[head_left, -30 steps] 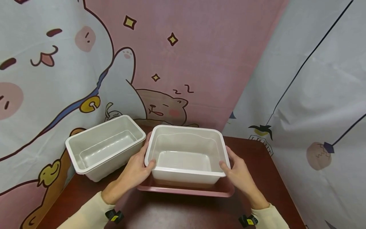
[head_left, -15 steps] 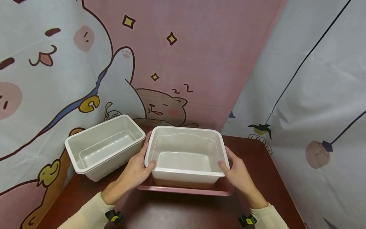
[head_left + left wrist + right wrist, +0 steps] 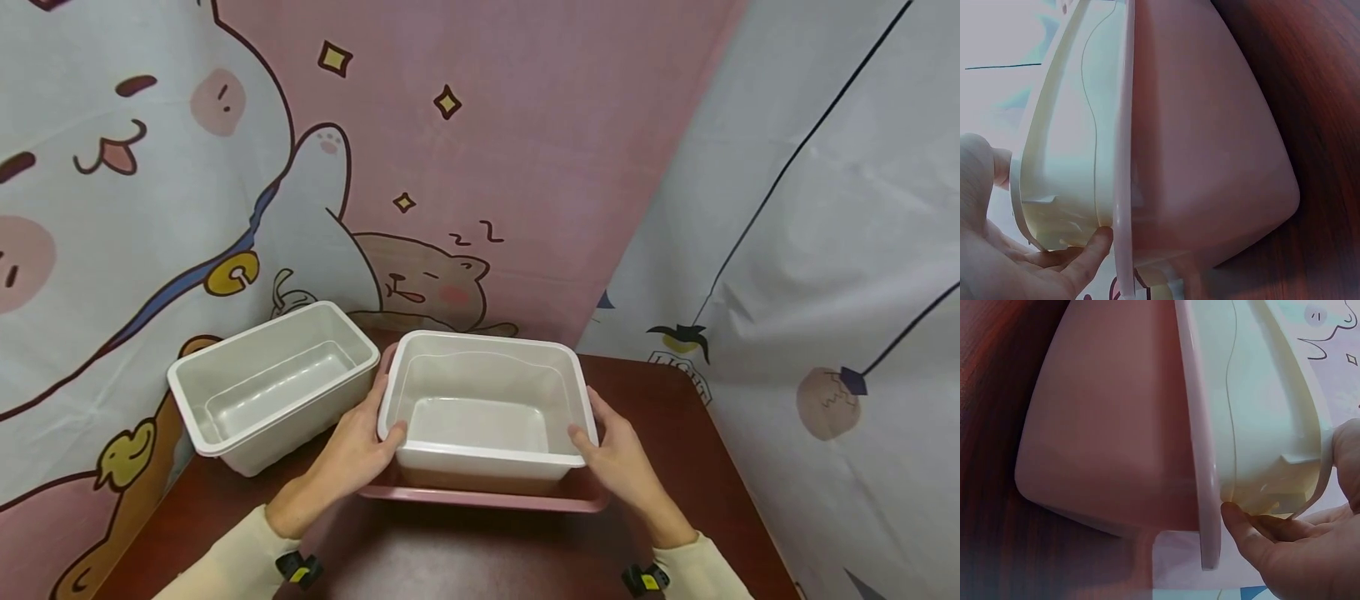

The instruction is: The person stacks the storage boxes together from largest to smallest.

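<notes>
A white rectangular plastic bin (image 3: pixel 480 423) sits partly inside a larger pink plastic bin (image 3: pixel 480 498), its upper part standing above the pink rim. My left hand (image 3: pixel 358 442) grips the white bin's left end, thumb over the rim and fingers under it along the outer wall. At the opposite end my right hand (image 3: pixel 618 458) holds the rim the same way. Both wrist views show fingertips against the white wall close to the pink rim (image 3: pixel 1124 156). Whether the white bin touches the pink bin's floor is hidden.
A second white bin (image 3: pixel 277 392) stands at the left on the dark red-brown table (image 3: pixel 675 417), angled, its inside bare. A cartoon-printed cloth (image 3: pixel 525 167) hangs behind the table and along its sides.
The view shifts very slightly. Both hands keep their hold on the white bin, and the bins stay essentially where they were.
</notes>
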